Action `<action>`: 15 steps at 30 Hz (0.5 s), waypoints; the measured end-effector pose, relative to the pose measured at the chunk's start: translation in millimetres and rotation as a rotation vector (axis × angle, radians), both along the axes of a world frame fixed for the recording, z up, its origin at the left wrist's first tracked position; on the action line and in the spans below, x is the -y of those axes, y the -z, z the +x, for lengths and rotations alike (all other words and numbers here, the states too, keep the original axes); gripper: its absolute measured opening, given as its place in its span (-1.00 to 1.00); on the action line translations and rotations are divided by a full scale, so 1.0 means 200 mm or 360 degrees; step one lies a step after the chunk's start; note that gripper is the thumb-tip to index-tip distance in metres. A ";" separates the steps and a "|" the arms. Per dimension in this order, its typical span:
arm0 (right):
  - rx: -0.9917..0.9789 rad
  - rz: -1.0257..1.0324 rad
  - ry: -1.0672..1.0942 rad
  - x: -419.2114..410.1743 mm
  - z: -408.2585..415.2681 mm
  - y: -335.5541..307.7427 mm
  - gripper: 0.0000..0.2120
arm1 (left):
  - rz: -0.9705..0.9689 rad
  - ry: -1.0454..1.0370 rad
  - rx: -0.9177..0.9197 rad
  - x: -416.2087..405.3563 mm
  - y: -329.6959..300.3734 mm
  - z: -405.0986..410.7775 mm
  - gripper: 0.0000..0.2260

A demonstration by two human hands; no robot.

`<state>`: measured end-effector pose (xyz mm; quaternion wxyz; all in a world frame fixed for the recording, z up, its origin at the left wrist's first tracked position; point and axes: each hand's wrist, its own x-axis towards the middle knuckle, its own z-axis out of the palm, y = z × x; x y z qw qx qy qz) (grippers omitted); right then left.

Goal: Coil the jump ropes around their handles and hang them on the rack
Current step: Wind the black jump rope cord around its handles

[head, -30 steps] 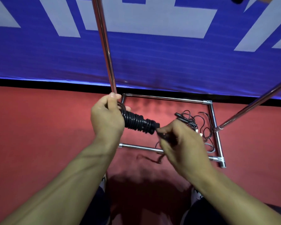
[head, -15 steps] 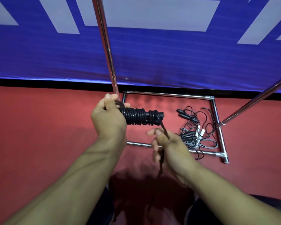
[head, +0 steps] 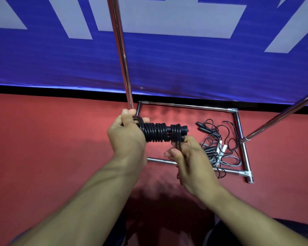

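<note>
Head view looked down on two bare forearms reaching out over a red floor. Left hand was wrapped around the left end of a black bundle: a jump rope coiled in tight turns around its handles, lying roughly level, with a short gap in the turns toward its right end. Right hand sat just below and to the right of that end, its thumb and fingers pinching the loose rope tail that dropped from the last turns. Beyond the hands, on the floor, lay the chrome rack base, a rectangular frame of tubes. Inside its right half sat a loose pile of ropes, thin black cords tangled together with black handles and a couple of white ones. One rack pole rose from the base's far left corner, passing just behind the left hand's fingers; whether they touched it could not be told. A second pole slanted up from the base's right side toward the right edge. A blue banner with pale shapes filled the far background.
</note>
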<state>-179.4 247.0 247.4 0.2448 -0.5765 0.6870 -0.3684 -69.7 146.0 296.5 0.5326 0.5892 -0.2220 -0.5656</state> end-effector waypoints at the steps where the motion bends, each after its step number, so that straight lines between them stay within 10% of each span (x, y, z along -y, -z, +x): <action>1: 0.0046 0.0019 0.0018 0.00 0.00 0.00 -0.75 | 0.0025 0.0007 -0.0027 -0.01 0.00 -0.01 -0.73; 5: 0.0490 0.0198 0.0161 0.01 -0.02 -0.05 -0.83 | 0.0061 0.0000 -0.0082 0.00 -0.01 -0.01 -0.74; 10: 0.0920 0.0084 0.0023 0.00 0.00 -0.04 -0.45 | 0.0191 0.0077 -0.0148 -0.06 -0.02 -0.03 -0.75; 15: 0.1271 -0.0065 0.0130 0.02 0.04 -0.10 -0.63 | 0.0401 0.0062 -0.0276 -0.08 -0.03 -0.03 -0.78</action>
